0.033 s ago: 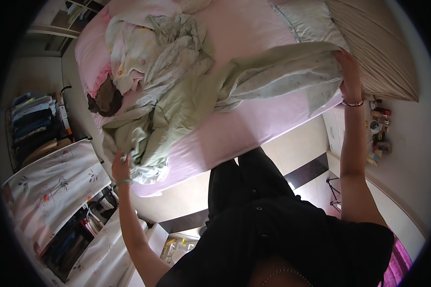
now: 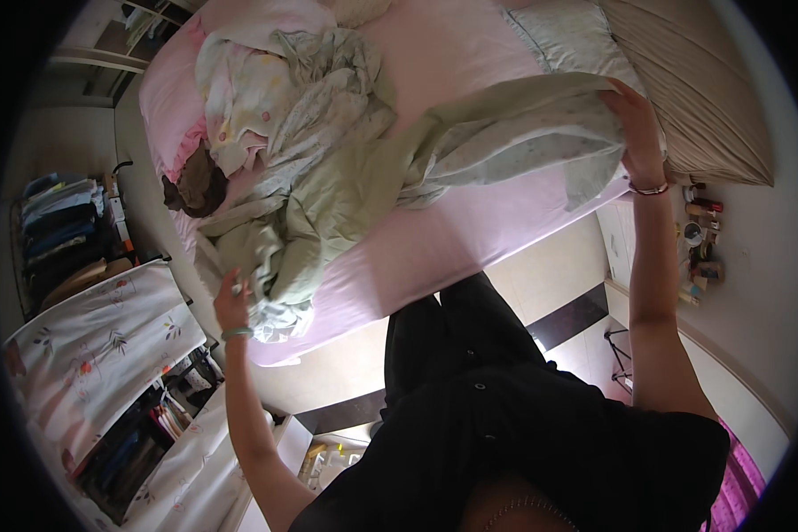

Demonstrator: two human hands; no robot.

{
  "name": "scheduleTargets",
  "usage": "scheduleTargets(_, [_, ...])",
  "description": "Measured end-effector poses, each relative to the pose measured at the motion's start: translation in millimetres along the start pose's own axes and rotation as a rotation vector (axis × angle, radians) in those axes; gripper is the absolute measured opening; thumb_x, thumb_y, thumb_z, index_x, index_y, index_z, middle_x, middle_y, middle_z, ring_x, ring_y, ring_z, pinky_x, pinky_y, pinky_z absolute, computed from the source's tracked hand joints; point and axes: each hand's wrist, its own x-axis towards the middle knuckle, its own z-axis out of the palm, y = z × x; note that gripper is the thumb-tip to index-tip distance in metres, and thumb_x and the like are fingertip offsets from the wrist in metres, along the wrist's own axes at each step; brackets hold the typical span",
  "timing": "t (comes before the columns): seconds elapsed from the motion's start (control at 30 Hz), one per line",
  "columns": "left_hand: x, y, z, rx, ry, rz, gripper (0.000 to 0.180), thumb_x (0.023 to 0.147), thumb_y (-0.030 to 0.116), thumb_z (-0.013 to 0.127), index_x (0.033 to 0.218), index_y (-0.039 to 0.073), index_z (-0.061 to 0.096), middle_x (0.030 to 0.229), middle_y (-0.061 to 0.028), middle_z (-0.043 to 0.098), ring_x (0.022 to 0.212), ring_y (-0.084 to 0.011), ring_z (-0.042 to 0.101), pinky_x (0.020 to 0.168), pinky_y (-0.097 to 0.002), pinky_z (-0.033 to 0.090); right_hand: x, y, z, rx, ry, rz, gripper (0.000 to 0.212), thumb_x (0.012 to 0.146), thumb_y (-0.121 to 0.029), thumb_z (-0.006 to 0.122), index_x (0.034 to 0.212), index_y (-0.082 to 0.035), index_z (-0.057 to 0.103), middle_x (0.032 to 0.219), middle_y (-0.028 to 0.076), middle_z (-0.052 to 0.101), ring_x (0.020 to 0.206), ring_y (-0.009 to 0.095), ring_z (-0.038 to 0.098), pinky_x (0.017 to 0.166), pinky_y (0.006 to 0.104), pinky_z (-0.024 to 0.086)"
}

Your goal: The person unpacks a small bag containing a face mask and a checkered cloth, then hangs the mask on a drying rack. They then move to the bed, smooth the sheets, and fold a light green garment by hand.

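A quilt [image 2: 350, 199], plain pale green on one face and light with a small print on the other, stretches across the pink-sheeted bed [image 2: 443, 222]. My right hand [image 2: 637, 142] is closed on its far right end, raised near the pillow with the fabric hanging in a curve below. At the bed's lower left corner, my left hand [image 2: 232, 306] grips a bunched part of the same quilt; its fingertips are partly lost in the folds. The quilt's middle lies in loose folds and its upper left part is crumpled.
A patterned, yellow-dotted cloth [image 2: 239, 97] and a dark brown cloth [image 2: 199, 186] lie at the bed's left. A pale pillow [image 2: 567, 40] is at the upper right, by a beige curtain-like cloth [image 2: 692, 89]. Shelves with folded clothes [image 2: 62, 222] stand left; small bottles [image 2: 702, 235] sit right.
My left hand has shifted slightly to the right with the quilt's corner. My right hand has moved a little to the left, and the hanging fabric bows more.
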Motion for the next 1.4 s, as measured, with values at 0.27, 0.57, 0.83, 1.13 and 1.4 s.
scheduleTargets(0.27, [-74, 294, 48, -0.357, -0.234, 0.612, 0.056, 0.073, 0.015, 0.076, 0.123, 0.012, 0.052, 0.077, -0.0068, 0.063, 0.059, -0.0173, 0.057, 0.055, -0.0303, 0.049, -118, -67, 169, -0.413, -0.84, -0.409, 0.038, 0.071, 0.004, 0.061, 0.103, -0.013, 0.07, 0.083, 0.0, 0.068, 0.062, 0.008, 0.054, 0.054, 0.0289, 0.043])
scheduleTargets(0.57, [-155, 252, 60, -0.289, -0.403, 0.808, 0.015, 0.078, 0.014, 0.068, 0.073, 0.005, 0.057, 0.068, -0.0131, 0.055, 0.061, -0.0331, 0.057, 0.051, -0.0385, 0.044, -189, 57, 148, -0.054, -0.253, 0.412, 0.037, 0.087, -0.03, 0.062, 0.114, -0.006, 0.062, 0.108, 0.006, 0.062, 0.099, 0.017, 0.059, 0.08, 0.0302, 0.051])
scheduleTargets(0.83, [-189, 204, 40, -0.28, -0.506, 0.944, 0.01, 0.075, 0.013, 0.068, 0.081, 0.008, 0.061, 0.073, -0.0083, 0.057, 0.064, -0.0285, 0.06, 0.052, -0.0365, 0.047, -251, 254, 230, 0.688, -0.312, 1.07, 0.078, 0.079, -0.063, 0.06, 0.127, -0.003, 0.05, 0.122, 0.021, 0.056, 0.106, 0.031, 0.058, 0.085, 0.0447, 0.052])
scheduleTargets(1.13, [-187, 175, 14, -0.299, -0.87, 0.7, 0.018, 0.088, 0.026, 0.059, 0.097, 0.013, 0.067, 0.088, -0.0025, 0.066, 0.067, -0.0189, 0.063, 0.059, -0.0314, 0.048, -177, 81, 222, -0.669, 0.408, -0.253, 0.018, 0.085, -0.015, 0.063, 0.099, -0.003, 0.064, 0.077, 0.015, 0.059, 0.061, 0.026, 0.058, 0.054, 0.0377, 0.044])
scheduleTargets(1.4, [-103, 206, 63, -1.001, -0.994, -0.227, 0.039, 0.089, 0.033, 0.061, 0.103, -0.003, 0.064, 0.09, -0.0085, 0.067, 0.083, -0.0132, 0.06, 0.073, -0.0264, 0.047, -299, 32, 285, -0.608, -0.433, -0.439, 0.044, 0.078, -0.009, 0.066, 0.121, -0.017, 0.061, 0.089, 0.006, 0.061, 0.072, 0.025, 0.061, 0.062, 0.0329, 0.05])
